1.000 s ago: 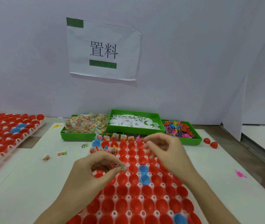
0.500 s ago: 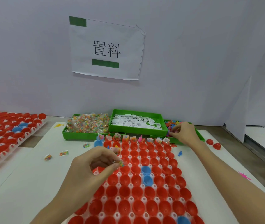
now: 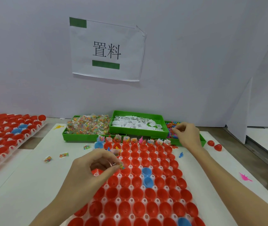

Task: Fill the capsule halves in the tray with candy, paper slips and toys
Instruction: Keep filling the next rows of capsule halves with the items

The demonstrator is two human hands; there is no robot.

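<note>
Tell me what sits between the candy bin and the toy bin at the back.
In the head view, the green bin of paper slips sits between the candy bin and the toy bin, where the right hand reaches.

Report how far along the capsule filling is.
Done: only the far row of red capsule halves holds fillings. In hand: left hand pinches a clear candy packet; right hand reaches into the green toy bin. Left: most nearer halves.

Your capsule tray point(image 3: 130, 186) sits bottom centre; behind it, candy bin point(image 3: 74, 138) left, slip bin point(image 3: 139, 133) middle, toy bin point(image 3: 202, 141) right.
</note>
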